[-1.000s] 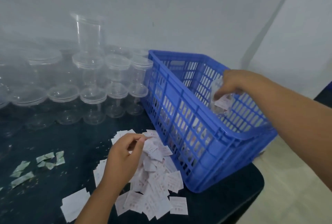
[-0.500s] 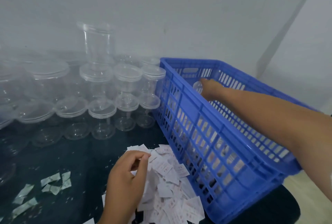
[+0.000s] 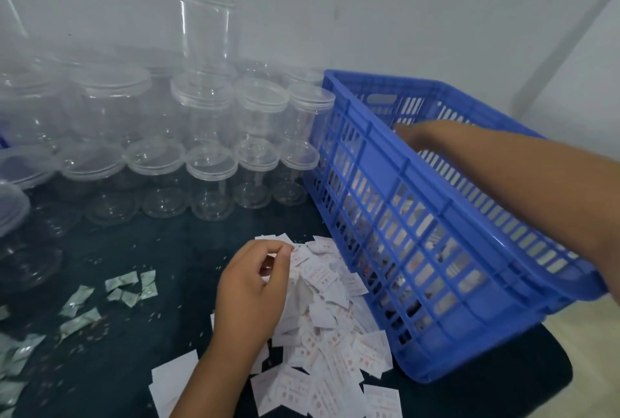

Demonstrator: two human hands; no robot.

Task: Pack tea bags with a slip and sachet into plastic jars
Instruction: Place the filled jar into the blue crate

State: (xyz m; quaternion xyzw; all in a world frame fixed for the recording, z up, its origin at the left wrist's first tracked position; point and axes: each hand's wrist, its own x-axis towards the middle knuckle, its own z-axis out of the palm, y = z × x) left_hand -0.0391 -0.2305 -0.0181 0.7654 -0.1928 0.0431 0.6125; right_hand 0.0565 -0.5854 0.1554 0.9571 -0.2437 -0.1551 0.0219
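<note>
Blue crate (image 3: 382, 179), 3 o'clock, hides my right hand's (image 3: 419, 136) grip; left hand (image 3: 251, 287) curls over slips (image 3: 335, 347), grip unclear; lidded jars (image 3: 209, 166), 11 o'clock, look empty.

Open dark tabletop (image 3: 174, 250) between stacked jars (image 3: 208, 162) and slip pile (image 3: 335, 333), blue crate (image 3: 385, 183) close on the right.

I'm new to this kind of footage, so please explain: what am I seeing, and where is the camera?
No machine here: a person works with bare hands, filmed by one wide-angle camera worn on the head, looking down. On the dark table stand stacked clear lidded jars beside a blue crate. A pile of white paper slips lies in front, silvery sachets further left. The left hand is over the slips, fingertips pinched; whether it holds one is unclear. The right hand reaches into the crate, fingers hidden.
</note>
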